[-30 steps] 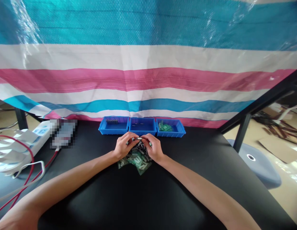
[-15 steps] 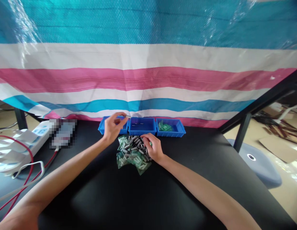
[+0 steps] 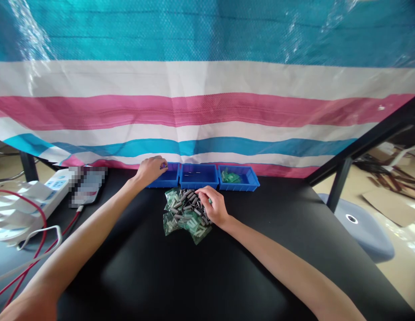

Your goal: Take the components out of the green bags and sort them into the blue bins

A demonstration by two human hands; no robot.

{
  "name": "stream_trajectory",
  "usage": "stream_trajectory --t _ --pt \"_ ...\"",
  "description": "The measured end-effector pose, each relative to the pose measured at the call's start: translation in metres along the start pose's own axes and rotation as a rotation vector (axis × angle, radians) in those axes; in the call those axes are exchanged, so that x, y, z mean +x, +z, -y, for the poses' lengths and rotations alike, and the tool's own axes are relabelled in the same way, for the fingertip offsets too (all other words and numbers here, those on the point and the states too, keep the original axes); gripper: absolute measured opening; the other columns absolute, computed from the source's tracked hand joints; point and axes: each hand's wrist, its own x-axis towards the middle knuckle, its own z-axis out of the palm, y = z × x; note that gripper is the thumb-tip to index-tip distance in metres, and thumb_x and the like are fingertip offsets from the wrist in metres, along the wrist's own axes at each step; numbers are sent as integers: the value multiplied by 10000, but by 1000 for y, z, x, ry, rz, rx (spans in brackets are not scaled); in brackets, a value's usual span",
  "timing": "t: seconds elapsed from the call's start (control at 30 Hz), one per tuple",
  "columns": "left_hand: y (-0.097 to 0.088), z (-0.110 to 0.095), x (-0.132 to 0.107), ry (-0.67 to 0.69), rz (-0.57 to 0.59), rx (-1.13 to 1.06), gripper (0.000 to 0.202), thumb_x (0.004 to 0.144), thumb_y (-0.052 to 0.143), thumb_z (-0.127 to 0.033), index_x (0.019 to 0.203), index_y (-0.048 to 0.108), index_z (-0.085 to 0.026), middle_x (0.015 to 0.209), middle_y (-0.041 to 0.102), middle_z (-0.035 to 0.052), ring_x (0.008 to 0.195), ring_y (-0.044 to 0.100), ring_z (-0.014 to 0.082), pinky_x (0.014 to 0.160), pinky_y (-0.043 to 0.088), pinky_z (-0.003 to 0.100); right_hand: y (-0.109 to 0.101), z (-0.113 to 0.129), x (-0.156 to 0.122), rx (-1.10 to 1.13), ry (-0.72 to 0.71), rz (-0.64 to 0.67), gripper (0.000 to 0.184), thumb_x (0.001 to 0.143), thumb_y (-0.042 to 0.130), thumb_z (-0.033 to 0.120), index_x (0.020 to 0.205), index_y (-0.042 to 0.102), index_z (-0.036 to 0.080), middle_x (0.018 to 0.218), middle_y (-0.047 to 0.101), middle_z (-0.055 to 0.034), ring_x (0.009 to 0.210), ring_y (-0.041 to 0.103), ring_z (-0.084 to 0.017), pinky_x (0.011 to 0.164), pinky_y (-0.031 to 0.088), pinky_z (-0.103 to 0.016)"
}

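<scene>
Our right hand (image 3: 214, 207) rests on a heap of small grey cylindrical parts (image 3: 189, 207) mixed with green plastic packets (image 3: 194, 221). Its fingers (image 3: 202, 192) are curled against the heap; whether they grip a part, we cannot tell. Ahead of these fingers stands a middle blue bin (image 3: 199, 177), with a right blue bin (image 3: 239, 180) beside it. Our left hand (image 3: 150, 171) is over a left blue bin (image 3: 169, 180), its fingers (image 3: 159, 163) pinched together; anything held is hidden. All stand on a black desk (image 3: 261, 254).

Black table (image 3: 160, 276) with blue bins (image 3: 198, 176), green packets (image 3: 194, 221)
</scene>
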Motion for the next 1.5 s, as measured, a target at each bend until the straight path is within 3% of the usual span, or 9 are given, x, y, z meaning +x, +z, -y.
stream_trajectory --t 0.43,0.83,1.0,1.1,1.2,1.27,1.33,1.5 --pt "4 -4 -4 -47 33 141 224 849 534 -345 956 645 -182 1025 651 99 896 626 273 701 421 311 1 0 0 -10 -5 5 244 983 425 297 958 647 197 828 629 -50 664 589 -141 637 493 -261" --pt "0 -4 -5 -55 77 158 175 825 557 -327 874 640 -181 942 678 100 872 626 272 670 406 298 0 1 1 -22 -10 10 242 981 425 296 958 646 200 832 636 -49 685 593 -147 652 493 -268" --pt "-15 -17 -7 -88 -53 12 217 847 541 -370 812 653 -187 836 692 68 762 620 226 631 385 279 0 1 1 -20 -18 9 236 978 428 273 954 648 193 819 633 -52 697 595 -150 656 492 -269" --pt "-33 -36 -18 84 -107 -155 258 867 530 -398 797 665 -188 772 686 33 694 603 175 641 391 260 0 1 1 -17 -16 3 232 976 435 268 956 653 193 826 637 -54 695 598 -150 645 495 -266" --pt "-46 -56 -36 255 26 -234 235 850 568 -402 849 686 -198 788 698 24 712 618 162 643 398 243 0 0 0 -11 -13 5 226 974 441 264 964 655 192 830 638 -53 675 591 -143 617 490 -258" --pt "-46 -64 -47 284 151 -206 207 807 623 -403 829 693 -210 789 703 25 709 631 176 617 394 244 0 0 0 -15 -9 12 221 974 445 262 969 654 191 831 636 -53 684 591 -145 624 491 -259" --pt "-40 -69 -56 310 249 -177 190 758 671 -396 820 691 -218 804 706 34 711 646 201 596 396 256 0 -1 0 -20 -9 15 218 976 444 262 975 650 194 834 634 -56 719 603 -156 656 497 -268" --pt "-21 -74 -62 350 323 -84 130 753 656 -342 736 666 -213 766 695 57 707 658 240 572 403 280 0 0 1 -19 -22 25 214 978 437 256 973 644 200 853 638 -57 776 621 -168 726 506 -283"
